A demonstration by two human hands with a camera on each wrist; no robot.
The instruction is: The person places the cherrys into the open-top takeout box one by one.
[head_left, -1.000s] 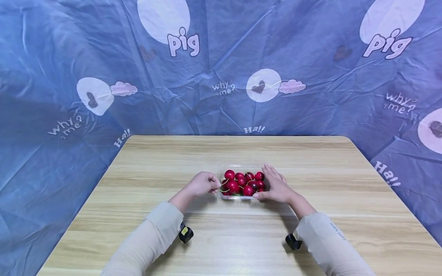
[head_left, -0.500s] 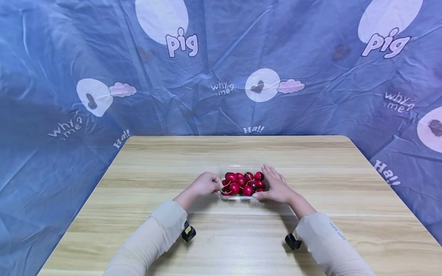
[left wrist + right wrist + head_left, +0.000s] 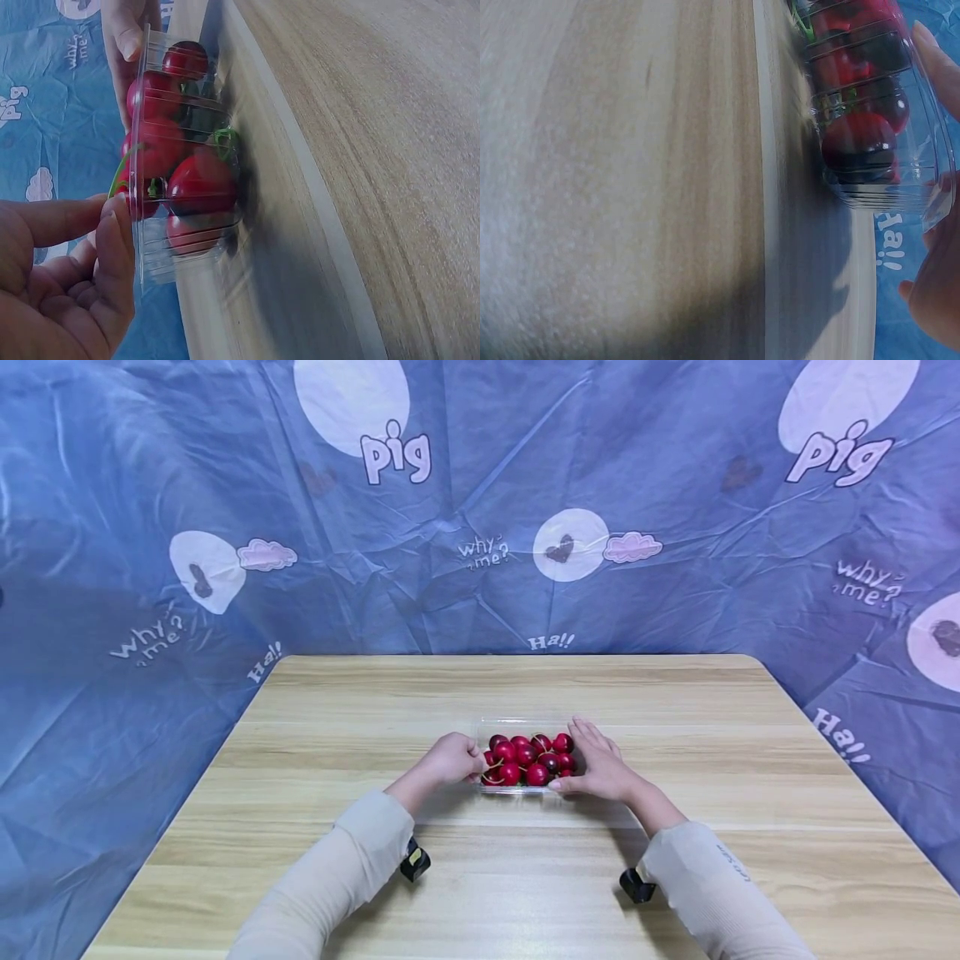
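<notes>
A clear plastic box (image 3: pixel 513 791) of red cherries (image 3: pixel 527 752) with green stems sits on the table. At its left end, my left hand (image 3: pixel 455 758) pinches a thin green cherry stem (image 3: pixel 118 172) between thumb and forefinger, just at the rim. The cherry on that stem is still among the others in the box. My right hand (image 3: pixel 597 766) holds the right end of the box, thumb at the front edge and fingers spread along the back. In the right wrist view, dark red cherries (image 3: pixel 859 141) press against the clear ridged wall.
The pale wood-grain table (image 3: pixel 517 877) extends around the box on all sides. A blue printed cloth (image 3: pixel 450 602) hangs behind its far edge. Black cameras (image 3: pixel 637 886) sit at both wrists, below beige sleeves (image 3: pixel 330 868).
My left hand has shifted slightly right, toward the box, with the stem. A cherry near the box's left end has shifted a little. The right hand stays put.
</notes>
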